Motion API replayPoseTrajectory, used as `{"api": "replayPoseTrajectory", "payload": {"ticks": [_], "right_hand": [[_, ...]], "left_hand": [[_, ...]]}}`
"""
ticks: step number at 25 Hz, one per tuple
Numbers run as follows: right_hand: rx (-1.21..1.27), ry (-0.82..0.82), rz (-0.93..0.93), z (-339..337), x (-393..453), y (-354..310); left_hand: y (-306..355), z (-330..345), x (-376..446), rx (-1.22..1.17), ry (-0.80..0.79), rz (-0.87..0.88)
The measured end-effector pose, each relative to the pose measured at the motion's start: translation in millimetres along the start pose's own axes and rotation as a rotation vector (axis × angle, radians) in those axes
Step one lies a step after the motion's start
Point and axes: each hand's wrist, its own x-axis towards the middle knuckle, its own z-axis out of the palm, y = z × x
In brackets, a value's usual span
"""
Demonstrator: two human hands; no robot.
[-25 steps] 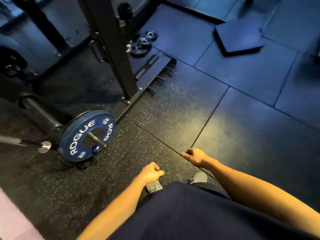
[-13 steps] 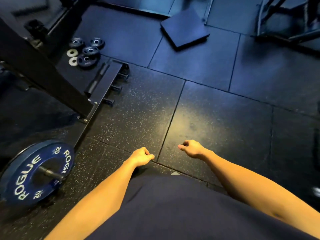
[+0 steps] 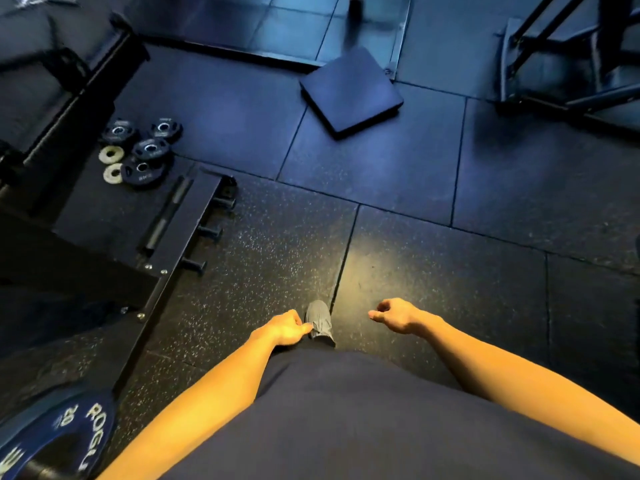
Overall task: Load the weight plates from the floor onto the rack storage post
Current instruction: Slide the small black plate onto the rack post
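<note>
A single head-worn wide-angle view looks steeply down at the dark speckled rubber floor point(image 3: 270, 258), close over the body; far edges blur, perhaps from motion.

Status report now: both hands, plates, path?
Left hand and right hand empty, loosely curled. Small black round weight plates on floor, untouched. Nothing in the path.

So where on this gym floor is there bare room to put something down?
Widest bare patch: the speckled mat ahead of both hands, between the rack base and the square pad. It is crowded at upper left, where the small weight plates cluster beside the rack.
</note>
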Motion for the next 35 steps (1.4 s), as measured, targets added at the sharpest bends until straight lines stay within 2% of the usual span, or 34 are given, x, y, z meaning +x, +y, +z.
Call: {"api": "replayPoseTrajectory", "payload": {"ticks": [7, 9, 12, 16, 22, 27, 32, 35], "right_hand": [[0.214, 0.253, 0.004, -160, 88, -69], [0.223, 0.238, 0.009, -192, 122, -82], [0.225, 0.166, 0.051, -239, 181, -98], [0.205, 0.048, 0.063, -332, 264, -126], [0.133, 0.074, -0.024, -499, 362, -207], [0.03, 0.141, -0.078, -583, 454, -285], [0.005, -0.012, -0.003, -654, 566, -377], [-0.052, -0.036, -0.031, -707, 608, -443]], "left_hand": [[97, -192, 72, -0.044, 0.133, 0.077], [118, -230, 97, -0.056, 0.134, 0.085], [153, -277, 139, 0.047, 0.046, 0.064], [211, -361, 199, 0.088, -0.009, 0.02], [280, -520, 256, -0.155, 0.189, -0.008], [297, -620, 318, -0.228, 0.208, -0.074], [293, -743, 397, -0.262, 0.02, -0.109], [290, -837, 424, -0.247, 0.084, -0.106]]}}
